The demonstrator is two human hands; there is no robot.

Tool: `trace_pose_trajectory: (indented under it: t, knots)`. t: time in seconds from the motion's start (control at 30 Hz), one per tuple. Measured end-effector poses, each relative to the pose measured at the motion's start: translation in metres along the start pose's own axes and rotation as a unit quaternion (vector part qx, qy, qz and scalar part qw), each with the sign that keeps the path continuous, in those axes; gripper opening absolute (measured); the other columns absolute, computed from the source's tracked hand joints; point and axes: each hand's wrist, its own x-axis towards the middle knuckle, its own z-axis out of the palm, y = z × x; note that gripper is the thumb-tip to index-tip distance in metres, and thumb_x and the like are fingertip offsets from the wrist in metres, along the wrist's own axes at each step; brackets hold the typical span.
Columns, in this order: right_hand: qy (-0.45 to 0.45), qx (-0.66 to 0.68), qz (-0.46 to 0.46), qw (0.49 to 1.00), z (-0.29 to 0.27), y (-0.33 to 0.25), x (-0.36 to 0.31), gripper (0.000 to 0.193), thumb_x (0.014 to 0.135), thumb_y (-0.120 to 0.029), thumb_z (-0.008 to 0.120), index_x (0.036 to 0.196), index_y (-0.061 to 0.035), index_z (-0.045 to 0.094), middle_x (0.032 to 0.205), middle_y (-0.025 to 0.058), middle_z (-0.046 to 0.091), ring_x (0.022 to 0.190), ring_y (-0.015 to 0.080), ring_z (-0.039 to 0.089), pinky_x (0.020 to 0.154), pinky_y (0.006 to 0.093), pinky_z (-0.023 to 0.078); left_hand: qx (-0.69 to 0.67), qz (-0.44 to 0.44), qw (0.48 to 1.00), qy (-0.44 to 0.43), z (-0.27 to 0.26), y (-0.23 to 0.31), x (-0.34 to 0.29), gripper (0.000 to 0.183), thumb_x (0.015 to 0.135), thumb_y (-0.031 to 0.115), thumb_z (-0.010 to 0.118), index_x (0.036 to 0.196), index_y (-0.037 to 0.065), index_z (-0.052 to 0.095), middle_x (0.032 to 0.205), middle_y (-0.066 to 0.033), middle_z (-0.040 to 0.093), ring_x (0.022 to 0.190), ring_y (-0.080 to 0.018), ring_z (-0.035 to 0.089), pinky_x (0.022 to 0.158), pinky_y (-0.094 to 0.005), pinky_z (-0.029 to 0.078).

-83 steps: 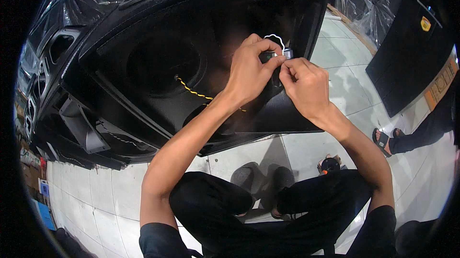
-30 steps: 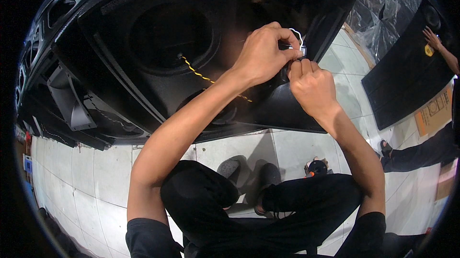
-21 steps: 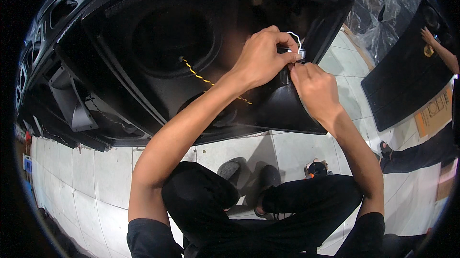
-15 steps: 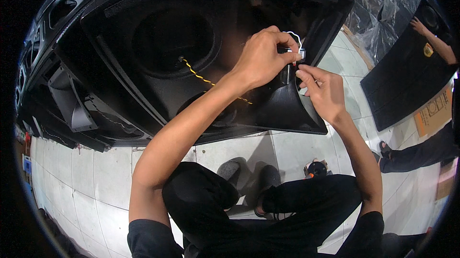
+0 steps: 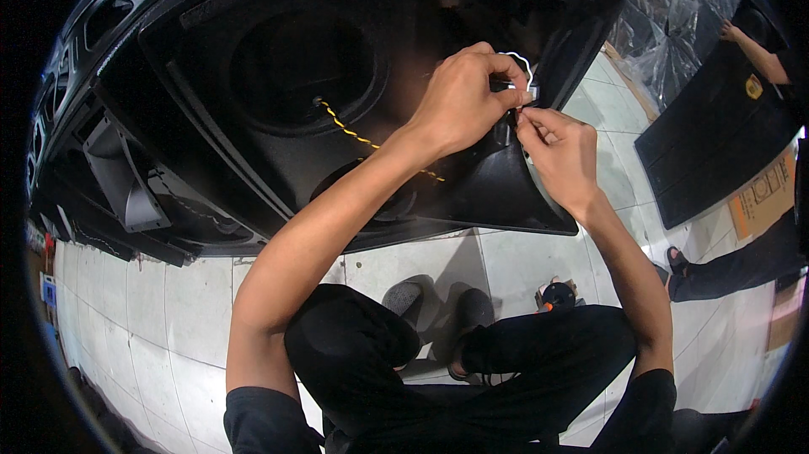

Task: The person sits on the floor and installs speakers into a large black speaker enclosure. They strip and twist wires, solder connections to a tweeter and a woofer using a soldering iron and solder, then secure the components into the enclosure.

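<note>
Left grip (image 5: 462, 102): thumb and forefinger pinched tight, by the look of it on the end of the white wire (image 5: 530, 72); other fingers curled in behind.
Right grip (image 5: 565, 155): thumb and forefinger drawn close, tips just below the left ones. Whether something thin lies between them, cannot tell; too small.
White wire: toward the right-hand end of the black cabinet (image 5: 497, 205), bowed in a loop above the left fingertips and coming down to them. Other end hidden.
Small pale piece (image 5: 532, 93): just beside the left fingertips, partly covered; kind unclear.
Wire handling: judged light and bendy, springy enough to keep its curve. Probably rolls or slides if pinched loosely; bare skin ought to hold it fairly well.
Weak spot: likely the tip, which could kink or fray under a hard pull.
Where to hold: close behind the end, one pinch steadying, the other kept for fine work. Tugging at the loop would probably strain whatever it runs to.
Cabinet handling: looks big, stiff and heavy; a steady backing rather than something to lift by hand.
Yellow-and-black wire (image 5: 341, 128): twisted, out of the round opening (image 5: 295, 58), passing behind the left forearm, end showing beyond. Looks soft and slack; easily snagged.
</note>
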Motion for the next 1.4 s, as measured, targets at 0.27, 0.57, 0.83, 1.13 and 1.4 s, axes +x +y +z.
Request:
trace_pose_trajectory:
  t: [0.27,0.57,0.83,1.13,1.4]
  knots:
    - [0.005,-0.044,-0.005,0.999,0.003,-0.013,0.005,0.011,0.084,-0.008,0.067,0.085,0.0026,0.070,0.076,0.0201,0.068,0.065,0.0339,0.068,0.058,0.0375,0.052,0.000,0.006,1.000,0.005,0.000,-0.001,-0.001,0.014,0.081,0.013,0.078,0.090,0.003,0.075,0.093,-0.0132,0.066,0.087,-0.0270,0.068,0.081,-0.0378,0.053]
    - [-0.073,0.126,0.153,0.977,-0.006,-0.010,0.001,0.020,0.093,-0.010,0.064,0.098,0.0091,0.070,0.083,0.0174,0.071,0.069,0.0197,0.068,0.057,0.0290,0.052,0.020,-0.004,1.000,0.002,-0.002,0.001,-0.001,0.014,0.080,0.012,0.079,0.091,0.004,0.075,0.092,-0.0125,0.067,0.088,-0.0258,0.068,0.079,-0.0364,0.052]
    - [-0.092,0.296,0.250,0.917,-0.006,-0.007,0.006,0.026,0.099,-0.017,0.061,0.097,0.0080,0.069,0.080,0.0100,0.068,0.063,0.0127,0.063,0.052,0.0250,0.049,0.005,-0.001,1.000,0.005,0.001,-0.002,-0.001,0.015,0.080,0.013,0.079,0.092,0.003,0.075,0.093,-0.0130,0.067,0.089,-0.0259,0.069,0.078,-0.0375,0.053]
    - [-0.040,0.232,0.228,0.945,0.004,-0.008,0.001,0.026,0.099,-0.016,0.060,0.088,0.0052,0.070,0.071,0.0052,0.065,0.059,0.0079,0.058,0.050,0.0226,0.044,-0.013,0.011,1.000,0.011,0.001,0.000,-0.001,0.015,0.079,0.012,0.079,0.088,0.001,0.074,0.088,-0.0141,0.065,0.083,-0.0264,0.067,0.076,-0.0378,0.052]
    - [-0.066,0.285,0.271,0.917,0.005,-0.006,0.001,0.030,0.101,-0.019,0.058,0.087,0.0051,0.069,0.067,0.0045,0.062,0.055,0.0069,0.053,0.049,0.0219,0.041,-0.007,-0.016,1.000,0.007,0.001,0.001,0.000,0.017,0.079,0.014,0.080,0.090,0.001,0.075,0.089,-0.0129,0.065,0.084,-0.0253,0.067,0.077,-0.0372,0.052]
